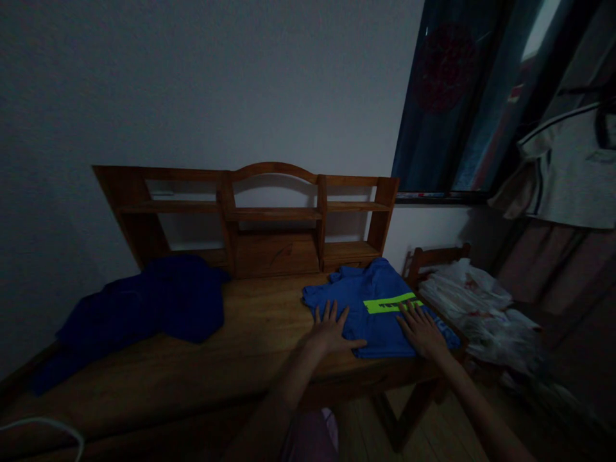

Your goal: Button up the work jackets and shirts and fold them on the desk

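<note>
A blue shirt with a bright yellow-green printed band lies folded on the right part of the wooden desk. My left hand rests on its left front part, fingers spread. On the right side of the shirt, over the end of the band, my right hand lies flat with its fingers apart. Neither hand grips the cloth. A darker blue garment lies in a loose heap at the desk's left side.
Along the back of the desk stands a wooden shelf unit against the wall. To the right, a wooden chair bears white plastic bags. A light shirt hangs beside the window. A white cable crosses the lower left.
</note>
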Demonstrator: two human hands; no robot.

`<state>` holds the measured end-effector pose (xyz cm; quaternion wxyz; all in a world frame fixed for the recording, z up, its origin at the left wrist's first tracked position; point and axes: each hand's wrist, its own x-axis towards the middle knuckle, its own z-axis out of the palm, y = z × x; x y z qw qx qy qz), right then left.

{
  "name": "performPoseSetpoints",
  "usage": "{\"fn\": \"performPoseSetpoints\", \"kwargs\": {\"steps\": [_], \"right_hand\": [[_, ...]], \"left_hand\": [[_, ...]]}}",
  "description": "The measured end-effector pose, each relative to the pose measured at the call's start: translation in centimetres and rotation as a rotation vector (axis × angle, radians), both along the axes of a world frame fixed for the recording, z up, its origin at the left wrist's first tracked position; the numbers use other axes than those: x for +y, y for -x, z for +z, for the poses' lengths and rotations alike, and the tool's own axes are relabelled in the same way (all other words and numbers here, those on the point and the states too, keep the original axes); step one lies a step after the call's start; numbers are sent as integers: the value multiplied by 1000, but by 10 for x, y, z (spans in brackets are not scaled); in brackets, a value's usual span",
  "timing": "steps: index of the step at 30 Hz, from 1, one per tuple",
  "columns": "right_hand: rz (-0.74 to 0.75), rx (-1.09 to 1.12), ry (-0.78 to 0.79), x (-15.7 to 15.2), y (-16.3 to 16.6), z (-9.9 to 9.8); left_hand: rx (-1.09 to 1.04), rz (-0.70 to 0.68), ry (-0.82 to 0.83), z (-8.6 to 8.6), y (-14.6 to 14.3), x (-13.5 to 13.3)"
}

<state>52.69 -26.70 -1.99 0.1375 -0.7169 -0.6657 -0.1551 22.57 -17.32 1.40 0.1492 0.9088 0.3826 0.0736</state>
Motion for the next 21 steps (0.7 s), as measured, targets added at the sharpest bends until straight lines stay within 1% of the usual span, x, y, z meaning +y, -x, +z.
{"fn": "performPoseSetpoints", "kwargs": {"steps": [2,4,6,8,10,11,13,15,17,19,21], "right_hand": [[6,-11,-2,-12,-6,-7],[2,-9,-46,-23,-9,-14],[-2,29,-102,-30,-9,-16],[-17,145,-151,-32,-4,-11],[-53,319,-192,-30,7,2],[-66,402,-205,-27,14,12],[-50,531,-226,-15,35,37],[46,624,-259,4,62,65],[171,683,-327,30,93,89],[255,639,-392,59,120,105],[306,524,-401,87,142,107]], "left_hand": [[34,-15,36,1,0,4],[58,-33,69,4,2,6],[46,-63,92,8,6,3],[-41,-117,75,11,15,-3],[-188,-139,16,13,34,-10],[-266,-122,-27,13,47,-10],[-392,-24,-114,14,81,-4],[-467,111,-202,19,126,12],[-496,236,-285,32,178,35],[-511,343,-415,50,235,55],[-496,478,-551,67,291,67]]}}
